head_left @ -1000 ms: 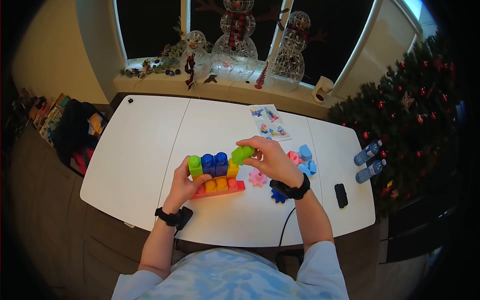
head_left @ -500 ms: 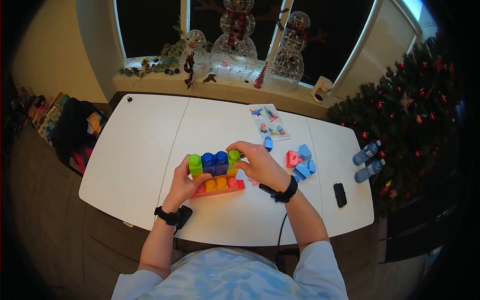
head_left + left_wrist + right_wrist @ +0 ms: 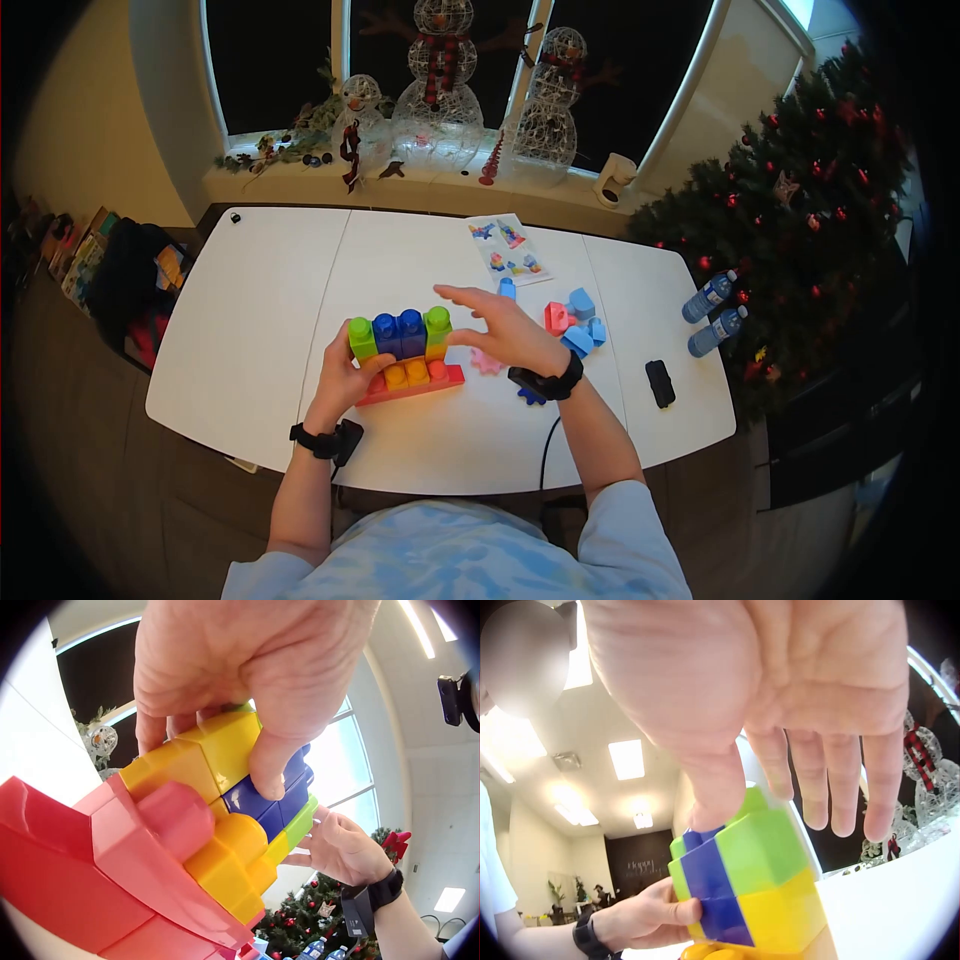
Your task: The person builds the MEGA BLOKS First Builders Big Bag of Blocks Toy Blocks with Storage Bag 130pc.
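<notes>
Perhaps the bright-green plastic block, atop the right end of the multicoloured block wall on the white table, can loosen if the spread right hand beside it knocks it, because the left hand grips only the left end.

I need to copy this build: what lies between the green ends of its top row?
In the head view, blue blocks lie between the left green end and the right green end.

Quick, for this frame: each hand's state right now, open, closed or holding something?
Left hand: holding the block stack at its left end.
Right hand: open, holding nothing, beside the block stack.
</notes>
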Available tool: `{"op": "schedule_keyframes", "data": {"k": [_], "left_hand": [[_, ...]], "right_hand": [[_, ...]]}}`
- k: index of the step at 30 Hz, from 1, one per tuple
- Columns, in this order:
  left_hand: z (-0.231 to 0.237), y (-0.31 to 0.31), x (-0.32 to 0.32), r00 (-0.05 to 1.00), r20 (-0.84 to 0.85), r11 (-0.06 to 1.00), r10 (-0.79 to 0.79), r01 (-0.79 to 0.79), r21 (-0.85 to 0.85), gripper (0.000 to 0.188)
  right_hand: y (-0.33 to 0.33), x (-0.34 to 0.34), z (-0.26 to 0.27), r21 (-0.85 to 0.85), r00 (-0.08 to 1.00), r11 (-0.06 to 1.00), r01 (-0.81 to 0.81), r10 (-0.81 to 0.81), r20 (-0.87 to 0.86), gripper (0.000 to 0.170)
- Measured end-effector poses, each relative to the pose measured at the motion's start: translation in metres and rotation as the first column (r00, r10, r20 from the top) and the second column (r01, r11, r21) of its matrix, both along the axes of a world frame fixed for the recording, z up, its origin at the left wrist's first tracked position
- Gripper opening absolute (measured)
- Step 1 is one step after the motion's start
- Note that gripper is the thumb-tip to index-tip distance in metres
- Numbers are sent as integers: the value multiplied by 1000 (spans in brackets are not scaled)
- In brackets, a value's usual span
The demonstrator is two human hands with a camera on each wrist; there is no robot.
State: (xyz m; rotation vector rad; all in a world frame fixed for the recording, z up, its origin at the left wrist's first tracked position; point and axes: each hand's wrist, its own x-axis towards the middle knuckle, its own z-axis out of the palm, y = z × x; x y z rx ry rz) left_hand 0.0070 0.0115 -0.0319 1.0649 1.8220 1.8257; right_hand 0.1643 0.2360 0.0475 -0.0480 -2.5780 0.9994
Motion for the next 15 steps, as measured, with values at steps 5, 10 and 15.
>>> {"op": "schedule_keyframes", "data": {"k": [5,10,15], "left_hand": [[-7,-2,-6,997,-71,997,-11,6,-72,42],[-6,-1,-5,999,-44,999,-15,13,-49,42],[-7,-2,-5,999,-38,999,-21,19,-45,42]], "right_hand": [[96,40,-6,86,905,901,425,-426,-5,43],[201,96,-95,255,778,794,551,-600,188,43],[191,106,-89,123,665,835,537,-508,547,49]]}}
